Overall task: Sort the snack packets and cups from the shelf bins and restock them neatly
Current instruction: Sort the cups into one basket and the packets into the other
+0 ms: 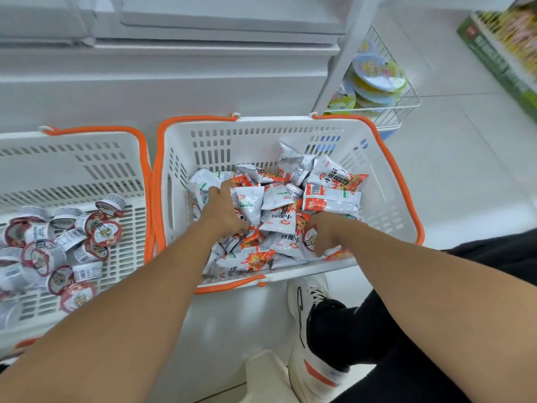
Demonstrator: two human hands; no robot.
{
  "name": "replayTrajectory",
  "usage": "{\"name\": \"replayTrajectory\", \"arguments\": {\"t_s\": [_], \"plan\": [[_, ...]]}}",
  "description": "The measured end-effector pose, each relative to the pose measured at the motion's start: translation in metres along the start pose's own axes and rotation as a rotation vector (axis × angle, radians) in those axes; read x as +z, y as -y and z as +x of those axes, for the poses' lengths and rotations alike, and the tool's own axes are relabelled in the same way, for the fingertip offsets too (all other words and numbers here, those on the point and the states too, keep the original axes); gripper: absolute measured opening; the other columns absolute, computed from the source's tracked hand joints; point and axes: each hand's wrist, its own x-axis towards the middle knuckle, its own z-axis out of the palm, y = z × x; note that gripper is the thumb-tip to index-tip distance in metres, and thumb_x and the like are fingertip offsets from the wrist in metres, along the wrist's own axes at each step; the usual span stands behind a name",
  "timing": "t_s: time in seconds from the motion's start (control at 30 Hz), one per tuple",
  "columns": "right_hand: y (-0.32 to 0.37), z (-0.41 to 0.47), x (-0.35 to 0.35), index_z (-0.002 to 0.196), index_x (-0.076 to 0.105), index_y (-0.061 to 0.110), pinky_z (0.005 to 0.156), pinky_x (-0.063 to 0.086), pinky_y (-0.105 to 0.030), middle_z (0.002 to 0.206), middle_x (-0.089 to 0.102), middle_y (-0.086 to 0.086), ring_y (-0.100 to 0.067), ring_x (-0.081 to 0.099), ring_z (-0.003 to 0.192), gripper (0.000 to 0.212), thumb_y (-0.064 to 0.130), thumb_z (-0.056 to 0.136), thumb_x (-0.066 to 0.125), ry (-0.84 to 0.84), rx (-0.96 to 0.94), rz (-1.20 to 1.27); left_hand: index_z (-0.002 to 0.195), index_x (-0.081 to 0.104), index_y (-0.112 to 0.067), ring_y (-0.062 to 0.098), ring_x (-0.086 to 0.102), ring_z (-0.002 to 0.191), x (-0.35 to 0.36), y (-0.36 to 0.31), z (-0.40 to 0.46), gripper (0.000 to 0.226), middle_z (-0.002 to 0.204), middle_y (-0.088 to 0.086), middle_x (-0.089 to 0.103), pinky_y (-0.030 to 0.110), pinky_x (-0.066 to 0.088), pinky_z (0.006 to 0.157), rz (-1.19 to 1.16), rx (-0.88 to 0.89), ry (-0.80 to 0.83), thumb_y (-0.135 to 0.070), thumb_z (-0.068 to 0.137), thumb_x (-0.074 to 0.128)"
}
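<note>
Our right hand [321, 232] pinches a cup [310, 239] among the packets [279, 205] in the right basket [406, 205]; the left hand [223, 210] rests open-fingered (digging). A loose pinch could drop it back, burying it.

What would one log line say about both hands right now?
left hand: among packets | right hand: grips cup | right basket: mixed | left basket: cups

Two white baskets [290, 132] with orange handles sit side by side. The right one holds roughly twenty snack packets [331, 199]. The left one holds around twenty small cups [106, 232]; an exact count cannot be made.
</note>
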Motion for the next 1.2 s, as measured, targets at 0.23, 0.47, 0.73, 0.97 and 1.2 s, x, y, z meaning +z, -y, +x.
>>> {"name": "replayTrajectory", "arguments": {"t_s": [0.23,0.47,0.73,0.97,1.2], "plan": [[-0.002,0.005,-0.003,0.134,0.054,0.015,0.07,0.058,-0.035,0.124,0.058,-0.01,-0.03,0.063,0.103,0.066,0.01,0.074,0.08,0.128,0.028,-0.041,0.115,0.061,-0.024,0.022,0.057,0.109,-0.045,-0.006,0.005,0.051,0.124,0.003,0.056,0.036,0.05,0.089,0.062,0.088,0.227,-0.03,0.071,0.085],[0.006,0.009,-0.002,0.135,0.055,0.015,0.07,0.052,-0.029,0.123,0.06,-0.008,-0.022,0.061,0.087,0.05,0.03,0.088,0.066,0.26,0.091,-0.156,0.102,0.072,-0.033,0.017,0.064,0.102,-0.04,-0.005,-0.006,0.029,0.121,-0.003,0.059,0.038,0.059,0.087,0.154,0.135,0.482,-0.027,0.075,0.08],[0.007,0.003,-0.019,0.138,0.056,0.019,0.087,0.053,-0.038,0.147,0.046,-0.002,-0.029,0.048,0.132,0.059,0.041,0.085,0.072,0.284,0.032,-0.226,0.102,0.068,-0.036,0.015,0.062,0.104,-0.036,-0.011,-0.009,0.03,0.126,-0.005,0.056,0.03,0.06,0.078,0.198,0.193,0.548,-0.026,0.076,0.08],[-0.001,-0.009,-0.064,0.136,0.053,0.013,0.07,0.059,-0.054,0.144,0.043,-0.009,-0.039,0.04,0.136,0.062,0.026,0.082,0.08,0.175,0.029,0.296,0.105,0.068,-0.028,0.022,0.067,0.094,-0.037,-0.035,-0.004,0.03,0.125,0.001,0.053,0.025,0.058,0.063,0.128,0.193,0.571,-0.018,0.079,0.079],[-0.023,0.01,-0.036,0.151,0.04,0.021,0.106,0.043,-0.043,0.156,0.036,-0.006,-0.029,0.044,0.134,0.08,0.035,0.082,0.076,0.145,0.051,-0.222,0.106,0.068,-0.026,0.023,0.067,0.093,-0.034,-0.04,-0.001,0.03,0.128,0.004,0.051,0.028,0.061,0.064,0.11,0.199,0.553,-0.018,0.079,0.08]]}}
